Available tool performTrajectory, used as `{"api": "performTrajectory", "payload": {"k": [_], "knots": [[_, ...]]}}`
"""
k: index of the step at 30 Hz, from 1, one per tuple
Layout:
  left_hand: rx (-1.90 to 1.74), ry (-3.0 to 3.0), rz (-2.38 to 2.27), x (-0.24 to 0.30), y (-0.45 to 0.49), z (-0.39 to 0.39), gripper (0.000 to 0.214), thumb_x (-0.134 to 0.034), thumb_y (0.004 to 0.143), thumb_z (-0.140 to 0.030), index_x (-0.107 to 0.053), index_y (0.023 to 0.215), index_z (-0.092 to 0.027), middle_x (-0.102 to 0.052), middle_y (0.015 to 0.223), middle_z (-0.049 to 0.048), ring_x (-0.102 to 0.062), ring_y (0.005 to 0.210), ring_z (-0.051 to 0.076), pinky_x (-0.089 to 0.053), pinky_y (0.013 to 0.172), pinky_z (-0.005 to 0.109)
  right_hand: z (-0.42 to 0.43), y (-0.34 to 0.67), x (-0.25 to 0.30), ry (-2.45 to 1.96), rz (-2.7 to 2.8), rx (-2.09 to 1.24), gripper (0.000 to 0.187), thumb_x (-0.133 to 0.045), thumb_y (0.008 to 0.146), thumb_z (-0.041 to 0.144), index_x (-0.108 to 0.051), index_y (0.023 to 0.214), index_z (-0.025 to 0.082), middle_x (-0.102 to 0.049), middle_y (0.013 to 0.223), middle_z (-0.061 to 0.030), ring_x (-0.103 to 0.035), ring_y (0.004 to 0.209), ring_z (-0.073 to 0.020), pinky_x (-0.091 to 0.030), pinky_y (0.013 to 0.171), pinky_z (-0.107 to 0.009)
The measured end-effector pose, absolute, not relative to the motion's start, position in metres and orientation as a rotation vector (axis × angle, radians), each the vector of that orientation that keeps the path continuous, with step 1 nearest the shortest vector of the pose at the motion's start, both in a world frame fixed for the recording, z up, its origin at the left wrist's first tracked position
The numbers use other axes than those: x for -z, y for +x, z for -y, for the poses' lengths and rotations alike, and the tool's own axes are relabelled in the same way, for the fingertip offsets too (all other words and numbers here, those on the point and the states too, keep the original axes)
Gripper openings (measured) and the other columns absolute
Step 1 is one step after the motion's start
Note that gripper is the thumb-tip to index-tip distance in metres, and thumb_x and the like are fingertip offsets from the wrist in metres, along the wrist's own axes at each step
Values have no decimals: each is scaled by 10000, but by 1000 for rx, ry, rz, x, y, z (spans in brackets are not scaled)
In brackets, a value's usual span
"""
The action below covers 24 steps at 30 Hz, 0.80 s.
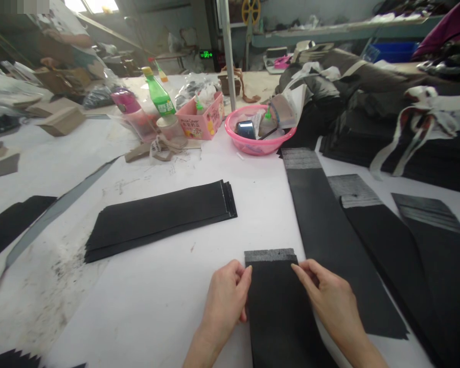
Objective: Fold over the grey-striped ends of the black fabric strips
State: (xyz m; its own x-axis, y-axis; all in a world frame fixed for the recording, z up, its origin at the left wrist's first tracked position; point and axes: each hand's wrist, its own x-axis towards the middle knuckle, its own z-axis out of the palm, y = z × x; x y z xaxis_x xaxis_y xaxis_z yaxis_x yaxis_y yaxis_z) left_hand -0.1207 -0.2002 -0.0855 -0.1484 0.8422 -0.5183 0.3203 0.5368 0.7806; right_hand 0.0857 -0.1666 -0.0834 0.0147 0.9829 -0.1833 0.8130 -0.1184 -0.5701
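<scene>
Well, one white table [138, 306] carries three long black piles [329, 220]; just left of them lies one black strip [278, 312], its two edges pinched between thumb and fingers by one left hand [226, 296], one right hand [331, 296].

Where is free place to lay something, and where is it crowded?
Widest bare patch: the white table left of the left hand, this side of the black stack. Smaller: between that stack and the pink basin. Crowded: between the hands, by the held strip, and right of the right hand, by long black strips.
</scene>
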Motion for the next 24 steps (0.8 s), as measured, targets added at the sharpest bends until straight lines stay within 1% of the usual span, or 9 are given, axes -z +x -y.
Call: {"api": "performTrajectory", "payload": {"k": [6,10,13,19,24], "knots": [[-612,982,-1730,84,-120,200,398,-413,895,-542,-444,681,-209,-482,386,-56,-484,268,132,-240,235,154,166,85,84,-1964,1882,-767,351,-464,889,571,-587,746,276,-633,683,51,-581,610,-153,-318,552,-245],[-616,976,-1713,83,-118,199,405,-424,887,-552,-434,672,-208,-485,393,-58,-473,262,129,-238,240,158,166,83,82,-1950,1884,-733,332,-464,910,514,-580,739,255,-644,691,29,-592,626,-162,-311,553,-248],[-596,985,-1721,82,-118,199,431,-417,878,-579,-425,655,-210,-461,369,-59,-458,250,137,-229,240,167,166,81,80,-1933,1889,-700,325,-454,926,465,-564,720,239,-635,659,19,-585,597,-158,-304,544,-248],[-580,1007,-1718,78,-117,198,449,-410,863,-601,-423,649,-207,-463,382,-54,-454,257,128,-231,261,165,166,80,76,-1994,1876,-710,263,-487,919,432,-558,750,244,-636,658,38,-593,595,-148,-299,527,-236],[-583,1009,-1720,75,-117,198,466,-412,850,-625,-423,647,-205,-463,382,-52,-453,260,127,-235,270,167,163,79,75,-2041,1874,-749,268,-467,927,438,-557,759,250,-643,683,42,-598,621,-152,-299,530,-234]]}}
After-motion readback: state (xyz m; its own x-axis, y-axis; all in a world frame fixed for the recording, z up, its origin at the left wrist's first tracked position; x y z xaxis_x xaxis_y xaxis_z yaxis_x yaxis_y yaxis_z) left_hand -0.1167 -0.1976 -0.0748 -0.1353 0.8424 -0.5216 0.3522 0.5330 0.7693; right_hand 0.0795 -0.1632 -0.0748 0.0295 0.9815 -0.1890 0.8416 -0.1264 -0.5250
